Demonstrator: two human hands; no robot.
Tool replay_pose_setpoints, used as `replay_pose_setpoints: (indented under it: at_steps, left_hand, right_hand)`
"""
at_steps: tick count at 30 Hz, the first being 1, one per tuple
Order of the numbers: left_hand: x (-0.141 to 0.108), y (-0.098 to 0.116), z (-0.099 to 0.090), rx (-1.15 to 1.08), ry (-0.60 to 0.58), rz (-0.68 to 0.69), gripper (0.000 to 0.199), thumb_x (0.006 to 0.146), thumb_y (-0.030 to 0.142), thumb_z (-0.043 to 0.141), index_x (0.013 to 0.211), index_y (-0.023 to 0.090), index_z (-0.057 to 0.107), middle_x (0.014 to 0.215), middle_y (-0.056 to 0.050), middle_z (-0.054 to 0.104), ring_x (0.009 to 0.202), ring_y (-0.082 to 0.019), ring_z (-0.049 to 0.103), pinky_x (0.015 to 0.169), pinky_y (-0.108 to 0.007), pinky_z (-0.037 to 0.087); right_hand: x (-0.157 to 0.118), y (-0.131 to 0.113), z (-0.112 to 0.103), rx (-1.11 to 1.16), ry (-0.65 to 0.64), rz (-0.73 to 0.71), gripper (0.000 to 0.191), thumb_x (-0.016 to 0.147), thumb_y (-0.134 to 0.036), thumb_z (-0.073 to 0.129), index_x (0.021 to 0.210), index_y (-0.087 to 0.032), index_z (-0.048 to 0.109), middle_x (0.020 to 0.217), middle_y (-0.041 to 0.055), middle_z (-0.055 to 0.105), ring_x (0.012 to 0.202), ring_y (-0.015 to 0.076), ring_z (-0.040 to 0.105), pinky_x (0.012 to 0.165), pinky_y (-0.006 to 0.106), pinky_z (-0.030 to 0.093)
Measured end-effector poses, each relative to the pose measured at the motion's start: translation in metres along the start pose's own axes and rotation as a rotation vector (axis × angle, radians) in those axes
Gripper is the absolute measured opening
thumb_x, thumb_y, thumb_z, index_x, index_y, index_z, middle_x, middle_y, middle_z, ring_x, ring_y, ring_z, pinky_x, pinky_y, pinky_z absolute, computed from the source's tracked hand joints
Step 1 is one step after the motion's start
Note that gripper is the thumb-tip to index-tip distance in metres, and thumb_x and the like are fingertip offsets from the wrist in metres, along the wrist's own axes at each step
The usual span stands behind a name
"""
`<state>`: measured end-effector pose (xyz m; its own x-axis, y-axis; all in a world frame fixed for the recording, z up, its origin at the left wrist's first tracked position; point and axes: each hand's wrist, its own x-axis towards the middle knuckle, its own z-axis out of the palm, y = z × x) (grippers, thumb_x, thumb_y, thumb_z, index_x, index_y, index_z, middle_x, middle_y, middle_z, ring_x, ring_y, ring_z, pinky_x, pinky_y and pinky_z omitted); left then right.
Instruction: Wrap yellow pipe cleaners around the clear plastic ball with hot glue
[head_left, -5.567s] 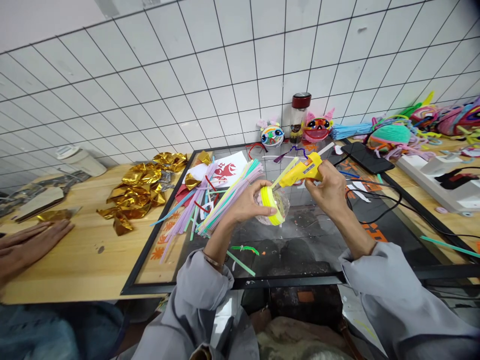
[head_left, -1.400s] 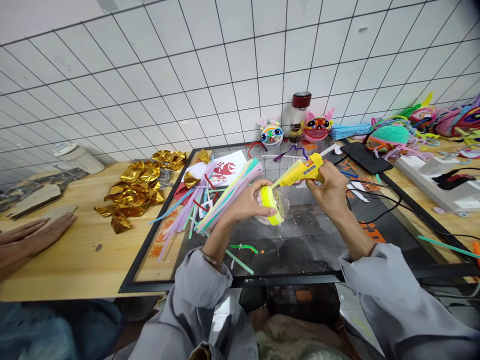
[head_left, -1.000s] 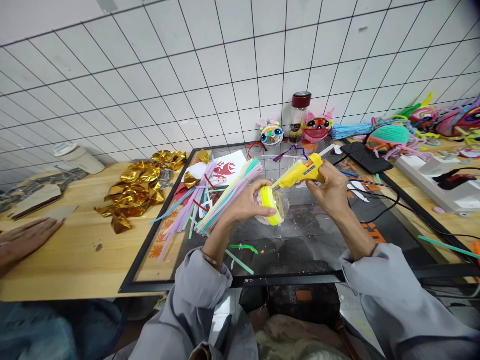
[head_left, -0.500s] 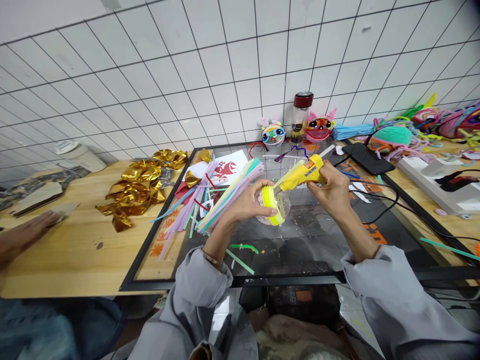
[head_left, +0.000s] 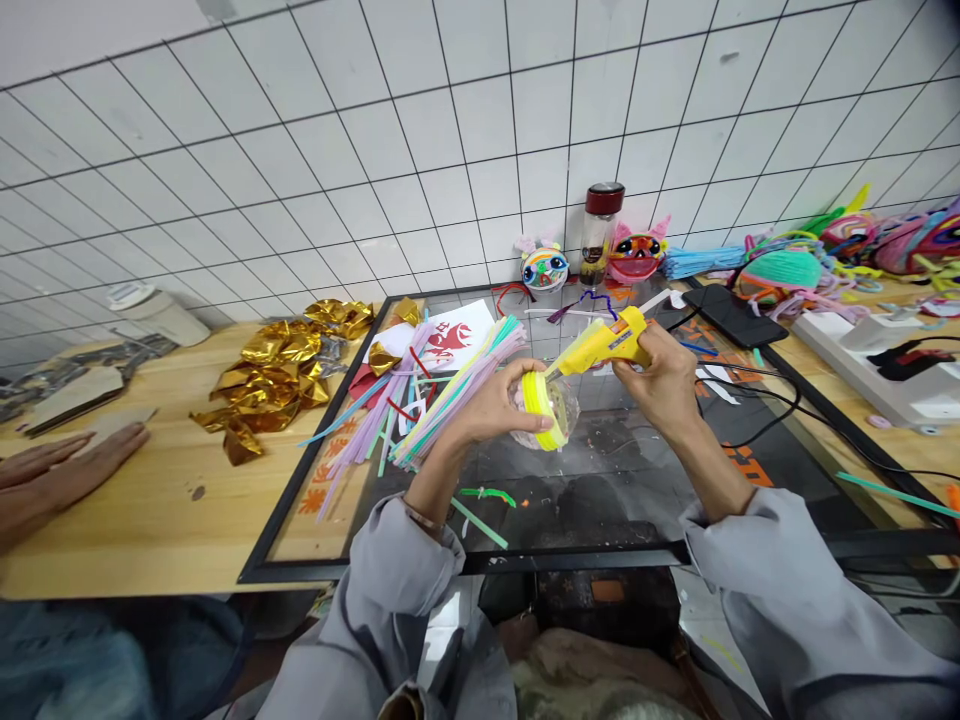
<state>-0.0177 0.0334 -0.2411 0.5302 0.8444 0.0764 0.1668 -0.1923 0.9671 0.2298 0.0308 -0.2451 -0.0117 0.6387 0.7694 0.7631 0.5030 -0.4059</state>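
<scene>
My left hand (head_left: 499, 402) is closed around a round clear container (head_left: 568, 412) with a bright yellow band (head_left: 537, 400) about its side, held tilted above the dark glass panel. In my right hand (head_left: 660, 375) is a yellow hot glue gun (head_left: 604, 345), gripped by its handle. Its nozzle points left and down at the band's upper edge; whether it touches I cannot tell. Just left of my left hand lies a bundle of pastel pipe cleaners (head_left: 457, 395).
A co-worker's hands (head_left: 82, 455) rest on the wooden table at left, near crumpled gold foil (head_left: 274, 370). Decorated animal faces (head_left: 545, 268) and a bottle (head_left: 600, 235) stand along the wall. At right are a phone (head_left: 735, 315), black cables and a white power strip (head_left: 885, 370).
My hands, the container and the glue gun stay nearly in place. At left, the co-worker's hands have come further into view, and now two lie on the table.
</scene>
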Motion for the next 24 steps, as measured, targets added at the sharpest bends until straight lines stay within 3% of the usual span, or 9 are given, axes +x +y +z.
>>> replay_pose_setpoints:
  at_steps: [18,24]
  left_hand:
    - [0.0006,-0.003,-0.0012,-0.01,0.001,-0.011,0.073,0.052,0.036,0.088,0.114,0.018,0.055,0.099,-0.001,0.057,0.088,-0.016,0.053,0.078,-0.025,0.042]
    - [0.0012,-0.0019,-0.0015,0.028,0.01,0.012,0.072,0.053,0.035,0.087,0.115,0.017,0.056,0.104,-0.003,0.058,0.094,-0.018,0.055,0.084,-0.027,0.043]
  right_hand:
    - [0.0022,-0.003,-0.0056,0.096,-0.098,0.055,0.023,0.07,-0.023,0.06,0.061,-0.023,0.038,0.063,-0.0023,0.043,0.058,0.014,0.042,0.057,0.029,0.031]
    - [0.001,-0.0026,-0.0036,0.088,-0.073,0.056,0.024,0.071,-0.024,0.059,0.061,-0.024,0.037,0.063,-0.0023,0.042,0.059,0.0144,0.041,0.058,0.03,0.033]
